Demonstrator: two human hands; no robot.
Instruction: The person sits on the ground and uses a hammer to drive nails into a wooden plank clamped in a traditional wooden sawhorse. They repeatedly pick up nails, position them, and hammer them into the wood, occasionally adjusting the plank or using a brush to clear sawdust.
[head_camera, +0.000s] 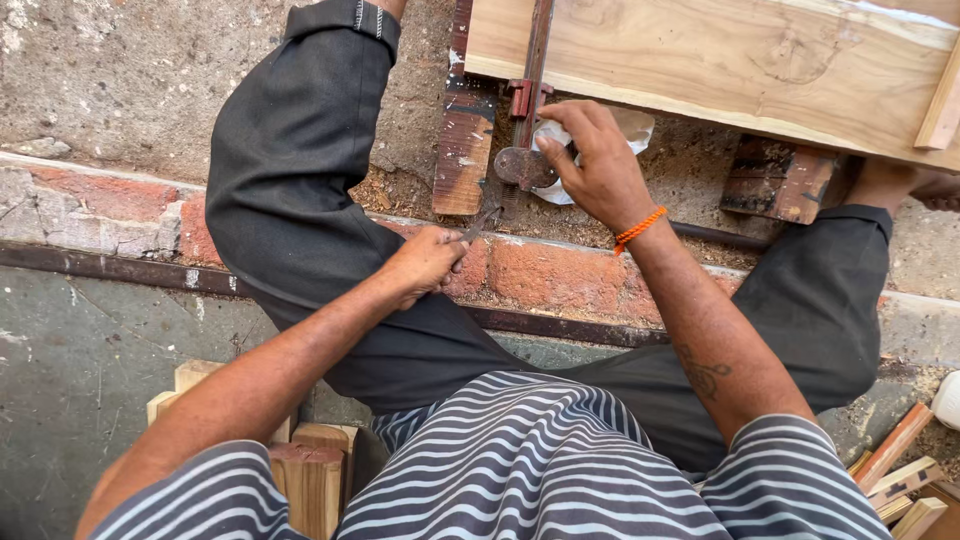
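Note:
My right hand (596, 160), with an orange thread on the wrist, rests its fingers on the rusty round head of a metal bar clamp (524, 165) and a crumpled white rag (560, 190) beside it. The clamp's bar runs up across a pale wooden plank (720, 60). My left hand (425, 262) is closed around a small dark metal tool (480, 222) whose tip points toward the clamp head. I sit with knees apart in dark trousers.
A reddish wood block (465, 150) lies left of the clamp and another dark block (780, 180) under the plank at right. A brick ledge (560, 275) with a metal rail crosses below. Wood offcuts (310, 470) sit lower left and lower right (900, 470).

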